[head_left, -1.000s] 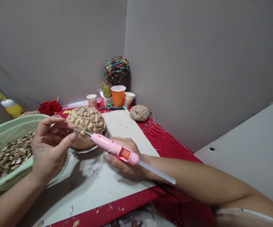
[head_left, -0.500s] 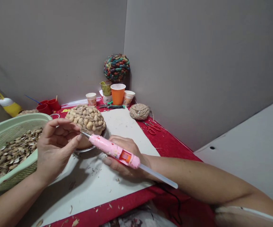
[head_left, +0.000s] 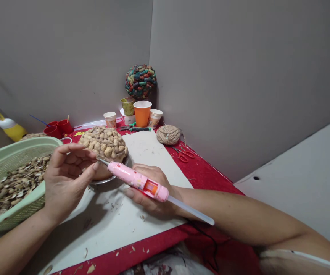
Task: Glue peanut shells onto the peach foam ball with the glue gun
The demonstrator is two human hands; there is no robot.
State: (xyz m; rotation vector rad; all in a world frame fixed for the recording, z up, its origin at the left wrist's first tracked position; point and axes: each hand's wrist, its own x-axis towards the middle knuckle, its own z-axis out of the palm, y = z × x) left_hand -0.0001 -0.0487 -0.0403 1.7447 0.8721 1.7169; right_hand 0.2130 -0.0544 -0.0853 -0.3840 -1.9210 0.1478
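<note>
My right hand (head_left: 150, 191) grips a pink glue gun (head_left: 137, 181) with a clear glue stick poking out behind. Its metal tip points at a small shell piece pinched between thumb and fingers of my left hand (head_left: 66, 179); the piece is mostly hidden by my fingers. Just behind the tip sits a dome covered in tan shells (head_left: 104, 144), resting in a metal dish (head_left: 107, 178) on a white board (head_left: 116, 217).
A pale green basket (head_left: 24, 147) of loose shells stands at the left. At the back are red cups (head_left: 58, 128), paper cups, an orange cup (head_left: 142, 113), a multicoloured ball (head_left: 140, 81), a twine ball (head_left: 168, 135) and red scissors (head_left: 184, 154). Grey walls enclose the corner.
Both hands with the glue gun and the shell piece shifted slightly right and closer to the shell dome. The view tilted a little.
</note>
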